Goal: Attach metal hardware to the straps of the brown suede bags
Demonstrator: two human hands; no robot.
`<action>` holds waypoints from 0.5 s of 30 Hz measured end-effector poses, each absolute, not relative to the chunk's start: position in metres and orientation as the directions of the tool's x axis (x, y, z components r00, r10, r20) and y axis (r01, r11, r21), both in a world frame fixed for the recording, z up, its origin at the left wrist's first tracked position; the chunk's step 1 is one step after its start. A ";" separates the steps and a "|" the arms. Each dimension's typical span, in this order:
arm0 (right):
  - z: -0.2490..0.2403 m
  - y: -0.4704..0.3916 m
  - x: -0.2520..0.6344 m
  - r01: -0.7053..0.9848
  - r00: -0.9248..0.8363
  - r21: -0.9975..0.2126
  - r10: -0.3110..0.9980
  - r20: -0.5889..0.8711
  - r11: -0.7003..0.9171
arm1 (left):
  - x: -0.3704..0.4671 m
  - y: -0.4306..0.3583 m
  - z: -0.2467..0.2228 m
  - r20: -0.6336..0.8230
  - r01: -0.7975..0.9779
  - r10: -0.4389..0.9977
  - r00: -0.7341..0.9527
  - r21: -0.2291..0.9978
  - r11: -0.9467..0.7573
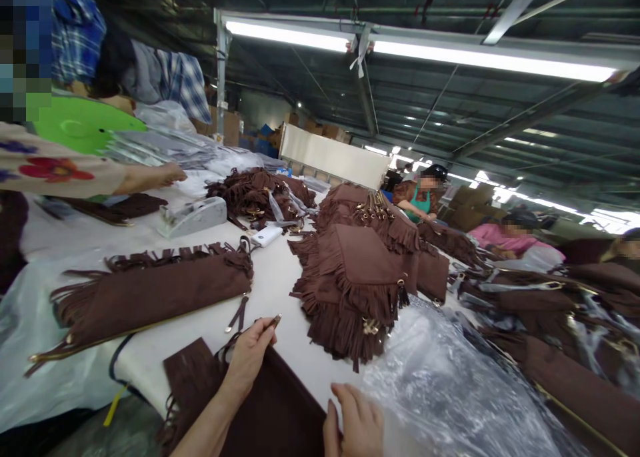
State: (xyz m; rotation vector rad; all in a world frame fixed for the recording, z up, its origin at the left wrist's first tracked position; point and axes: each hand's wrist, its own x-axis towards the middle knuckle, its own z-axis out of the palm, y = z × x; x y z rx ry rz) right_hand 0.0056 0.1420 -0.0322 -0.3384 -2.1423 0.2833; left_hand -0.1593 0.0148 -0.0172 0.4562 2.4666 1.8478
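Observation:
In front of me a dark brown bag (280, 403) lies at the table's near edge, with a flap and some fringe at its left side. My left hand (247, 357) is over it, thumb and forefinger pinched on a small brown strap end (276, 321) with a metallic tip. By the bag's right edge is my right hand (355, 420), thumb and fingers apart; whether it touches the bag I cannot tell. A fringed brown pouch (165, 290) with a gold zipper lies beyond my left hand.
Stacked fringed bags (365, 257) rise in the middle of the table (280, 290). Clear plastic (440, 377) spreads at right, near more bags (585, 377). A tape dispenser (193, 217) and a white device (267, 235) stand farther back. A co-worker's arm (145, 177) reaches in from the left.

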 end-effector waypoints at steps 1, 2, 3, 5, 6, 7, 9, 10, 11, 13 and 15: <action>-0.028 0.136 -0.010 0.057 -0.570 -0.424 0.378 0.729 0.904 | -0.159 0.015 -0.016 0.155 0.215 0.243 -0.958 0.945 0.245; -0.024 0.130 -0.025 0.001 -0.610 -0.534 0.423 0.670 0.846 | -0.159 0.015 -0.016 0.158 0.216 0.240 -0.958 0.947 0.238; -0.020 0.126 -0.039 -0.033 -0.656 -0.650 0.474 0.588 0.760 | -0.159 0.015 -0.016 0.164 0.221 0.240 -0.957 0.947 0.234; -0.011 0.120 -0.065 -0.041 -0.735 -0.831 0.547 0.402 0.555 | -0.160 0.015 -0.018 0.186 0.242 0.238 -0.953 0.942 0.232; -0.008 0.118 -0.077 -0.030 -0.760 -0.884 0.564 0.323 0.466 | -0.160 0.015 -0.020 0.202 0.257 0.235 -0.951 0.937 0.235; -0.006 0.116 -0.088 -0.015 -0.775 -0.918 0.575 0.261 0.396 | -0.161 0.015 -0.022 0.222 0.276 0.228 -0.948 0.931 0.241; -0.004 0.113 -0.105 0.016 -0.788 -0.949 0.588 0.182 0.315 | -0.162 0.016 -0.028 0.268 0.318 0.207 -0.941 0.911 0.263; -0.004 0.112 -0.111 0.027 -0.792 -0.957 0.591 0.156 0.290 | -0.163 0.017 -0.031 0.297 0.343 0.194 -0.935 0.897 0.279; -0.004 0.111 -0.116 0.040 -0.796 -0.966 0.593 0.124 0.256 | -0.163 0.018 -0.035 0.331 0.372 0.180 -0.926 0.879 0.298; -0.006 0.109 -0.123 0.062 -0.802 -0.980 0.594 0.063 0.187 | -0.164 0.020 -0.042 0.414 0.442 0.155 -0.897 0.829 0.343; -0.007 0.106 -0.126 0.072 -0.806 -0.989 0.592 0.020 0.131 | -0.165 0.022 -0.049 0.511 0.521 0.139 -0.848 0.759 0.392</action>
